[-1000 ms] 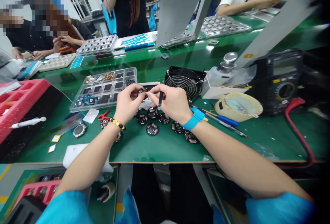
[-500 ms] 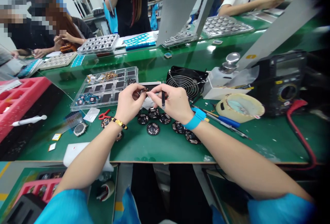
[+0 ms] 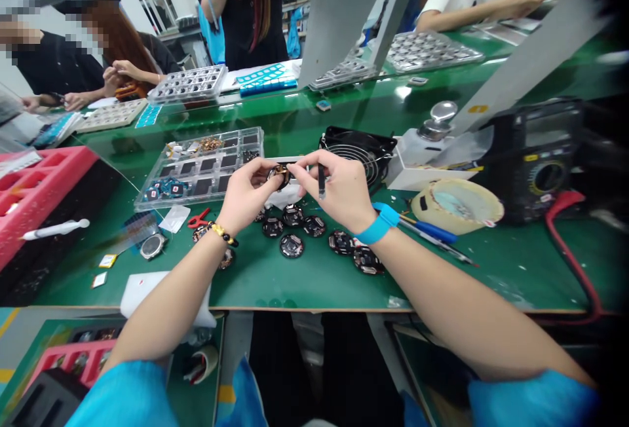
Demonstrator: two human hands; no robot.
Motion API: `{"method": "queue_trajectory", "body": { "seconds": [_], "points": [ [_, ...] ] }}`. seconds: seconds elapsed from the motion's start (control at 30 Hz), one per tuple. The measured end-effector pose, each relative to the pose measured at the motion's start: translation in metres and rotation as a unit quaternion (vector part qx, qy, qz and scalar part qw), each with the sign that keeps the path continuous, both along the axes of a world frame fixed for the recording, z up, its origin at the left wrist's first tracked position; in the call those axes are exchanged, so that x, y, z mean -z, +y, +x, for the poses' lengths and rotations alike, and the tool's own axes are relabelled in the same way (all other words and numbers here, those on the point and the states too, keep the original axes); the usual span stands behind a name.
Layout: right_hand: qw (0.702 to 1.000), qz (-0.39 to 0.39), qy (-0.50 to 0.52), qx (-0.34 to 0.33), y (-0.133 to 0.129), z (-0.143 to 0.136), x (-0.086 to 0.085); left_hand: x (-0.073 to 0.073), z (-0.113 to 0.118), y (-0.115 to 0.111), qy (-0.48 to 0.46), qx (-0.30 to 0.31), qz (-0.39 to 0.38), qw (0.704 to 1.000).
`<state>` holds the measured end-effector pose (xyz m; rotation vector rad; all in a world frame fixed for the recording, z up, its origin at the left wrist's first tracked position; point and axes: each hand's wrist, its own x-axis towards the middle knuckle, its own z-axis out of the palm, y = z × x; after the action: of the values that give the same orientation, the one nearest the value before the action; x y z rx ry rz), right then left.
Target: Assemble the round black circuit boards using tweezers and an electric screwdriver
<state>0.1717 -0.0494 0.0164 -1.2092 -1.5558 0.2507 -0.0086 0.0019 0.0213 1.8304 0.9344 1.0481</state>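
My left hand (image 3: 249, 196) pinches a small round watch module (image 3: 279, 177), dark with copper-coloured parts, above the bench. Close by at its right, my right hand (image 3: 339, 191) has a slim dark tool (image 3: 321, 181) between its fingers; its tip is hidden, so its kind is unclear. Thumb and forefinger of that hand are at the module's edge; I cannot tell if they touch it. Beneath the hands lie several round black watch modules, among them one at the front (image 3: 291, 245) and another by my right wrist (image 3: 367, 260).
Behind the hands are a clear compartment tray (image 3: 199, 168) and a black fan (image 3: 358, 145). A tape roll (image 3: 457, 207), pens (image 3: 437, 232) and a meter (image 3: 545, 165) stand at right. Red foam (image 3: 49, 198) and a watch (image 3: 153, 246) lie left. Co-workers sit and stand across the bench.
My right hand has moved slightly right, away from the left fingers, with the slim tool. More of the module in my left hand now shows.
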Motion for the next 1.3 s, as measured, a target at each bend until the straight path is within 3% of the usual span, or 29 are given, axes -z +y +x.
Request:
{"method": "queue_trajectory", "body": {
  "seconds": [0.1, 0.2, 0.53, 0.83, 1.2, 1.3],
  "points": [
    [1.0, 0.006, 0.015, 0.002, 0.001, 0.002, -0.001, -0.001, 0.0, -0.001, -0.057, 0.031, -0.066, 0.996],
    [1.0, 0.004, 0.018, -0.004, 0.001, 0.001, -0.001, 0.0, -0.001, 0.001, -0.08, 0.014, -0.097, 0.992],
    [0.999, 0.001, 0.037, -0.011, -0.002, 0.0, -0.005, 0.003, -0.001, 0.007, -0.057, -0.022, -0.063, 0.996],
    [0.998, -0.006, 0.068, -0.005, 0.001, 0.006, -0.01, 0.001, -0.002, 0.006, -0.041, 0.004, -0.038, 0.998],
    [0.996, 0.025, 0.076, 0.032, 0.002, 0.011, -0.009, -0.003, -0.002, 0.003, -0.096, 0.044, -0.114, 0.988],
    [0.999, 0.016, 0.05, 0.012, 0.004, 0.014, -0.01, -0.002, -0.002, 0.004, -0.102, 0.05, -0.118, 0.986]
  ]
}}
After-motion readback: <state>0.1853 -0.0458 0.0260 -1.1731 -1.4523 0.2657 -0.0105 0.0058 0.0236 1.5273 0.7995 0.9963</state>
